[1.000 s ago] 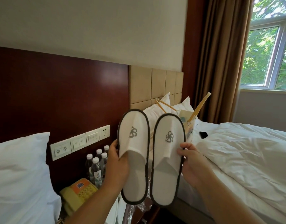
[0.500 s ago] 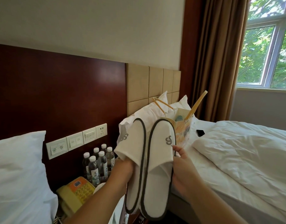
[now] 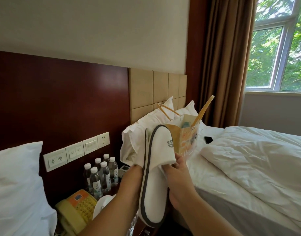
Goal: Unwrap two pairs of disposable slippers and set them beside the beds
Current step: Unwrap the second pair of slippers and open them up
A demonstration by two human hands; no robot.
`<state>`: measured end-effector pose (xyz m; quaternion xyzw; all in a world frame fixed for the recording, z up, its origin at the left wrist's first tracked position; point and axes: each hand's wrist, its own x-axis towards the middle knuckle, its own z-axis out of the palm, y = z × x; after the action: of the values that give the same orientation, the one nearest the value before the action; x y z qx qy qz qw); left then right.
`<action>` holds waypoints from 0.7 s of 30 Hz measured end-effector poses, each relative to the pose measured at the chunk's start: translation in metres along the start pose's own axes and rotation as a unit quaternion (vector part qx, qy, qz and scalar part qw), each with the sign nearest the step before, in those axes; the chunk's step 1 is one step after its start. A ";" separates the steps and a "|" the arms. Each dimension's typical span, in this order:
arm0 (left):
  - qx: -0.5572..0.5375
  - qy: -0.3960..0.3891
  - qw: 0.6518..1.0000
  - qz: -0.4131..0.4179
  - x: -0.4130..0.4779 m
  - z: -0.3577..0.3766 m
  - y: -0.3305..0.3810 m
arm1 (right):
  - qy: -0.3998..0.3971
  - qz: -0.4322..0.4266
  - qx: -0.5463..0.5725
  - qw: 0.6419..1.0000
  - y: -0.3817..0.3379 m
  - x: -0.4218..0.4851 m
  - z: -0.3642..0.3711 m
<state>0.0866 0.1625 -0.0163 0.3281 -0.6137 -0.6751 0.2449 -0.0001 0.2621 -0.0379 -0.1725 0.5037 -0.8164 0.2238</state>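
Slippers (image 3: 155, 184), white with grey piping, stand toes-up and pressed flat together above the gap between the beds. Right hand (image 3: 178, 172) pinches the near slipper's upper. Left hand (image 3: 132, 171) meets the far slipper with its fingers hidden, so its grip cannot be told. Paper bag (image 3: 185, 142) stands on the bed (image 3: 248, 167) behind; water bottles (image 3: 102, 174) and a yellow telephone (image 3: 74, 212) sit lower left.

Slippers (image 3: 155, 189) are out of the wrap: white with dark grey trim and a grey logo on the toe. They're pressed flat together, toes up and heels down. The far one shows only an edge. They're held up in the air between left hand (image 3: 132, 171) and right hand (image 3: 178, 171).
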 end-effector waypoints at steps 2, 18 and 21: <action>-0.120 -0.052 0.991 0.013 -0.009 0.001 0.000 | 0.015 -0.010 0.012 1.000 -0.001 0.001 -0.002; 0.142 -0.033 0.917 0.372 0.005 0.013 0.027 | 0.035 -0.088 -0.128 0.987 -0.049 0.003 -0.037; 0.265 -0.010 0.864 0.427 0.014 0.018 0.036 | 0.017 -0.042 -0.200 0.979 -0.062 -0.003 -0.056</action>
<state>0.0615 0.1596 0.0181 0.0795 -0.8521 -0.3192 0.4070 -0.0383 0.3301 -0.0066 -0.2209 0.6530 -0.7105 0.1413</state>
